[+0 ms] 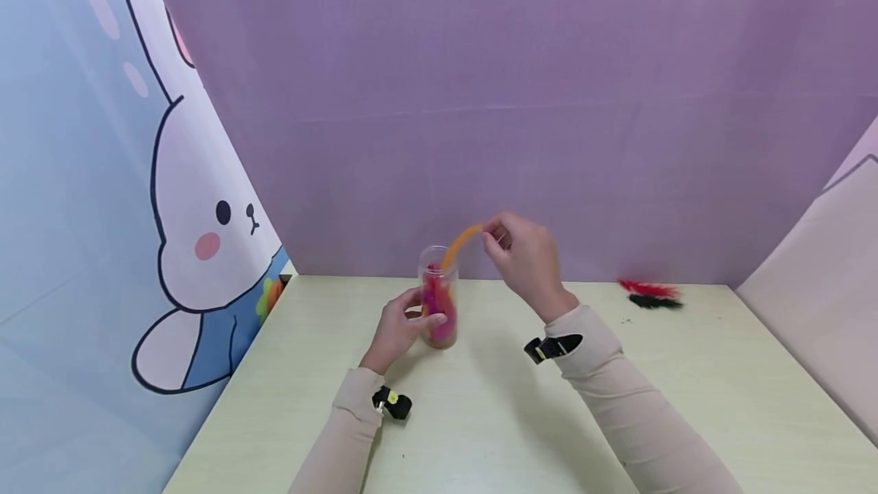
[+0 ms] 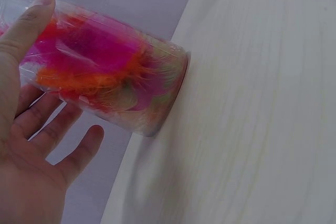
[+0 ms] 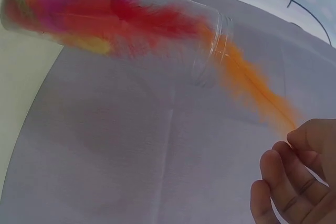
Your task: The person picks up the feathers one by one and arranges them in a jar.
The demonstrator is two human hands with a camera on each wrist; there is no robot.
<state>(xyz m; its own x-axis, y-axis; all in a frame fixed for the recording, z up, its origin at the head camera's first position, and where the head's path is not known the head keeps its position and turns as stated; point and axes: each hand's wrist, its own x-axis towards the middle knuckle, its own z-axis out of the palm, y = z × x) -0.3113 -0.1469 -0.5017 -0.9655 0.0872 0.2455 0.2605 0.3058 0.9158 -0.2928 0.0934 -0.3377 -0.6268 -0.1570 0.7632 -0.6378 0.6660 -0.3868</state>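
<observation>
A clear jar (image 1: 440,319) filled with pink, red, orange and yellow feathers stands upright on the table, its mouth uncovered. My left hand (image 1: 401,326) grips it from the left, thumb across the near side and fingers behind, as the left wrist view shows. Above and right of the rim, my right hand (image 1: 528,254) pinches the tip of an orange feather (image 3: 257,85) between thumb and finger. The feather's other end is inside the jar's mouth, and its length arcs out over the rim.
A red feather (image 1: 648,289) and a black feather (image 1: 655,302) lie at the table's back right. Behind the table (image 1: 329,341) hangs a purple cloth (image 1: 521,97). A rabbit-print cloth (image 1: 68,212) borders the left side, and a pale panel (image 1: 823,288) the right.
</observation>
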